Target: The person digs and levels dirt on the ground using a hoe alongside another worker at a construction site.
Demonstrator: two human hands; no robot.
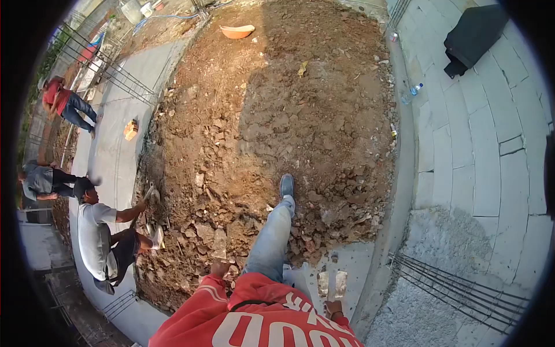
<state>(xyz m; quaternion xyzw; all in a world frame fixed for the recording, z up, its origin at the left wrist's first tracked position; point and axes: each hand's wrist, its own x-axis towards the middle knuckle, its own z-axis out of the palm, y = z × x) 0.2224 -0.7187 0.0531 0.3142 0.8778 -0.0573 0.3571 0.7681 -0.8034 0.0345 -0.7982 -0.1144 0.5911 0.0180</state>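
Note:
My left hand (pixel 220 269) hangs beside my left thigh over the broken soil, small in view, its fingers too unclear to read. Low on my right side, my right hand (pixel 333 308) is just below two pale rectangular pieces (pixel 332 284) on the grey concrete; its fingers are hard to make out. I cannot see anything held in either hand. One shoe (pixel 287 186) rests on the brown, clumpy soil (pixel 300 121), with my jeans leg (pixel 270 237) stretched behind it.
A co-worker in a light shirt (pixel 92 231) crouches at the left edge, holding a tool. Two more people stand farther left. Steel bars (pixel 457 289) stick out at the lower right beside the block wall (pixel 462 150). An orange basin (pixel 237 32) lies on the far soil.

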